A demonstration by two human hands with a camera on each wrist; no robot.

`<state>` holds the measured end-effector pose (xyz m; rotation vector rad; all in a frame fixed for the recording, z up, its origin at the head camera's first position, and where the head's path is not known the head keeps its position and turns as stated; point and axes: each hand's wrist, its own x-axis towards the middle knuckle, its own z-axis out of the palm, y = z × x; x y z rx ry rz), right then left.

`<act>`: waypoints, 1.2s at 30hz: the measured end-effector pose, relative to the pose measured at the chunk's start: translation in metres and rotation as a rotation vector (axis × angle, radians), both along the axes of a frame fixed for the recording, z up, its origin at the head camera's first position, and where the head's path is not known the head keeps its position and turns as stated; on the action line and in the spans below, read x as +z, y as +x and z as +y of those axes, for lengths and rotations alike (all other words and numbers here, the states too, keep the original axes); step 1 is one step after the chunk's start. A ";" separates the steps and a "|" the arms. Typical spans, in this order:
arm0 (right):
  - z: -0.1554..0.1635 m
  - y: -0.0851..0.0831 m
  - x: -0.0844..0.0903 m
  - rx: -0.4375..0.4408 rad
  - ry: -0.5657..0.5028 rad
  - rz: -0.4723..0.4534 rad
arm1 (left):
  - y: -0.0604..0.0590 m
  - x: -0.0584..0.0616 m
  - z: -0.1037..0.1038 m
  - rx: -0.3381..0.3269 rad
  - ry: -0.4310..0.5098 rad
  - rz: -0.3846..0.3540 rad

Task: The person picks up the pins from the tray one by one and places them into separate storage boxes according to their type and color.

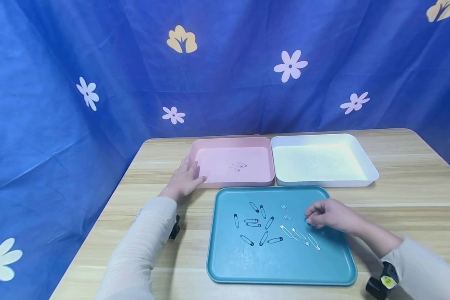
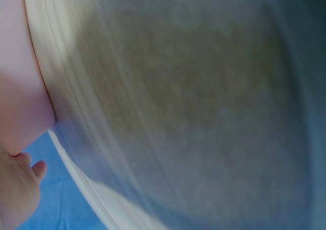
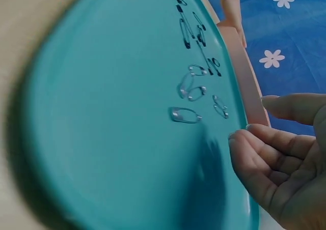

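From where I stand, the teal tray (image 1: pixel 281 271) lies on the wood-grained worktop (image 1: pixel 408 200), just in front of the pink tray (image 1: pixel 232 184) and the white tray (image 1: pixel 326 183), whose side walls meet. I can't tell whether its far rim touches them. The worktop stretches away on either side. The black safety pins (image 1: pixel 253 224) lie scattered left of the teal tray's middle, well inside the rim; the silver safety pins (image 1: pixel 299 234) overlap to their right, nearer the right hand (image 1: pixel 328 214). Its grip is loose, fingers bent and thumb apart, with nothing visible between them, above the tray's right side. The left hand (image 1: pixel 183 178) rests against the pink tray's left edge, its grip slack, fingers straight. Two tiny shiny bits (image 1: pixel 288 217) beyond the silver pins are hard to make out, and the thin pins in the pink tray (image 1: pixel 238 165) overlap too much to count. Up close at the left wrist, most is blur. Pale, creased sleeves (image 1: pixel 135 246) run out of view below; the smooth trays have rounded corners.
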<state>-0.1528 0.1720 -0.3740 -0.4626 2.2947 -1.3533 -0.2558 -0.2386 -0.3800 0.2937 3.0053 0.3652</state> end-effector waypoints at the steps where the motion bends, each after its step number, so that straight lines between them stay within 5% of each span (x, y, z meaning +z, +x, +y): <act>1: 0.001 0.002 -0.002 0.009 -0.002 -0.008 | 0.000 0.000 0.000 0.000 -0.001 -0.002; 10: 0.003 0.016 -0.012 0.071 0.096 0.036 | -0.001 -0.002 -0.001 0.005 0.001 0.001; 21: -0.014 0.027 -0.014 -0.022 0.361 0.179 | -0.001 0.000 0.001 -0.010 -0.011 0.022; 36: -0.015 0.022 -0.015 -0.060 0.387 0.196 | -0.001 -0.001 0.001 0.001 -0.014 0.006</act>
